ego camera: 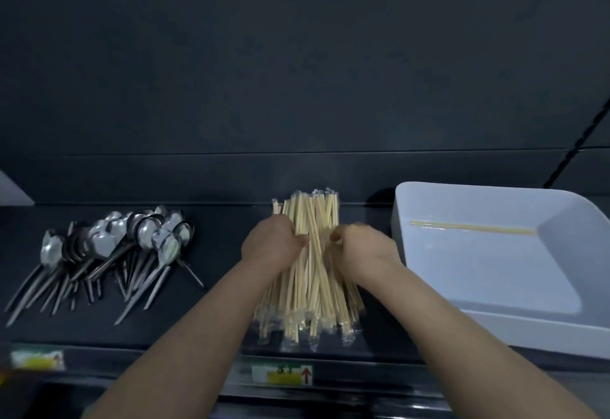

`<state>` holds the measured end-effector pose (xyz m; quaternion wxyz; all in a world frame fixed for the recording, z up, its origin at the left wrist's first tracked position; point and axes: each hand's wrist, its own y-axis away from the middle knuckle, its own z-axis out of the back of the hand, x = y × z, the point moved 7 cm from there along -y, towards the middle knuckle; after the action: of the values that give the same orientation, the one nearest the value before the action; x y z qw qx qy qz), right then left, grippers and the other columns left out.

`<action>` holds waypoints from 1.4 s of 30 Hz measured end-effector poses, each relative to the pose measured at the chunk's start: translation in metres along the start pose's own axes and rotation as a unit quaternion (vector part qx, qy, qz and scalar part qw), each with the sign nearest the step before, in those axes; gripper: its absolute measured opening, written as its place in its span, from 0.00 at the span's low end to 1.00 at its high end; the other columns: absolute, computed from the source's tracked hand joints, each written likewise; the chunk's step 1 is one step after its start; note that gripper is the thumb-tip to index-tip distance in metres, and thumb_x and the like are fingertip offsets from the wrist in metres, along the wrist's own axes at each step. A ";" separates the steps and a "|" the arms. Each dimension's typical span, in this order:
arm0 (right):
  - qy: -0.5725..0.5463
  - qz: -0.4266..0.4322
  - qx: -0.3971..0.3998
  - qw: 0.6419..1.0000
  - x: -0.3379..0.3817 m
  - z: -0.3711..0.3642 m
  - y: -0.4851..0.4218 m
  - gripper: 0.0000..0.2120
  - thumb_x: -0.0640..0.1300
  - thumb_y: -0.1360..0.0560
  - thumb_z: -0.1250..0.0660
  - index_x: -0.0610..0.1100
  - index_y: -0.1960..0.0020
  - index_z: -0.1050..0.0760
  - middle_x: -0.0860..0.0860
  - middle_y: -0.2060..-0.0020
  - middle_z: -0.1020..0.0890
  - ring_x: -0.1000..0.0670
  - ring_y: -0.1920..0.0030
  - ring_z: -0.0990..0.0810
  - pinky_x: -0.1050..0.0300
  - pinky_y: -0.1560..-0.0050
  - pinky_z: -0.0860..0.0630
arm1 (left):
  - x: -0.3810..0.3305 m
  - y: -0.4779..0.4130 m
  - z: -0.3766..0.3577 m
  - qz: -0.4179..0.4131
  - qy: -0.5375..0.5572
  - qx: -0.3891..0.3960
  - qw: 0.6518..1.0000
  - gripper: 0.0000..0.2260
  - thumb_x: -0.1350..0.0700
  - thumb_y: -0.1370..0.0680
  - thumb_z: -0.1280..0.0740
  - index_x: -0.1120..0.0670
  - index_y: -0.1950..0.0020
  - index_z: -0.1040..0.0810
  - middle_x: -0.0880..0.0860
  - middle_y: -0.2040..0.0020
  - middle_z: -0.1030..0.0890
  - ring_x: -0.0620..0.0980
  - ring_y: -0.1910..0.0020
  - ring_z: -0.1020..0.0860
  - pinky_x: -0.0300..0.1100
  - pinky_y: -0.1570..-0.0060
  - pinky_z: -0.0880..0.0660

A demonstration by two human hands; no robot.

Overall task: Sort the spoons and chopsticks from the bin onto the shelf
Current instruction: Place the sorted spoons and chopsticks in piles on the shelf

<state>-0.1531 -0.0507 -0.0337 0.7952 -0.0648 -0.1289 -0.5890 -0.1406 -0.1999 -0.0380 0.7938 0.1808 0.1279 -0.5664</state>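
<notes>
Dark shelf (231, 220) holds a white bin (544, 329). Just left of it, the left hand (270, 245) and right hand (363, 248) curl fingers round a pile of wrapped chopsticks (310, 303): light, slippery, likely best squeezed mid-length. Spoons (109, 247) lie farther left.

Left hand (271, 247), right hand (361, 250), fingers curled
</notes>
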 end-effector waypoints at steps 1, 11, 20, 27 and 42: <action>0.012 0.011 -0.038 0.999 -0.002 0.008 0.000 0.11 0.45 0.24 0.40 0.48 0.45 0.22 0.49 0.50 0.22 0.45 0.49 0.23 0.56 0.58 0.28 | -0.005 0.000 0.004 -0.013 -0.010 -0.017 1.000 0.12 0.46 0.22 0.34 0.53 0.46 0.22 0.50 0.50 0.20 0.51 0.51 0.21 0.47 0.52 0.22; 0.116 -0.107 -0.110 0.981 -0.141 0.063 0.007 0.18 0.37 0.25 0.41 0.52 0.39 0.25 0.51 0.47 0.21 0.46 0.45 0.25 0.54 0.54 0.34 | -0.112 -0.013 -0.019 -0.142 0.027 -0.032 0.989 0.08 0.52 0.22 0.35 0.47 0.45 0.20 0.46 0.48 0.17 0.50 0.46 0.21 0.46 0.45 0.24; 0.142 -0.154 0.082 0.974 -0.259 0.030 -0.003 0.21 0.38 0.24 0.45 0.47 0.31 0.38 0.49 0.39 0.29 0.45 0.38 0.31 0.51 0.45 0.33 | -0.152 -0.017 -0.063 -0.105 0.019 0.017 0.994 0.08 0.55 0.23 0.38 0.50 0.49 0.20 0.49 0.47 0.18 0.53 0.48 0.22 0.46 0.49 0.23; 0.254 -0.131 0.088 0.954 -0.255 0.031 -0.013 0.19 0.38 0.27 0.37 0.45 0.37 0.32 0.49 0.42 0.27 0.47 0.40 0.30 0.54 0.46 0.36 | -0.154 -0.020 -0.064 -0.079 0.047 -0.008 0.996 0.10 0.57 0.21 0.40 0.51 0.48 0.20 0.48 0.47 0.18 0.51 0.48 0.21 0.47 0.48 0.23; 0.165 -0.120 -0.123 0.971 -0.133 0.132 0.037 0.19 0.35 0.28 0.39 0.50 0.41 0.25 0.50 0.49 0.23 0.46 0.46 0.26 0.55 0.54 0.37 | -0.088 -0.005 -0.011 -0.052 0.124 -0.057 0.989 0.10 0.60 0.22 0.39 0.54 0.50 0.18 0.52 0.50 0.16 0.52 0.49 0.20 0.43 0.48 0.23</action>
<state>-0.1714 0.1167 0.0575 0.7148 -0.0475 0.0707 -0.6941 -0.1737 -0.1216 -0.0123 0.7501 0.1970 0.2672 -0.5719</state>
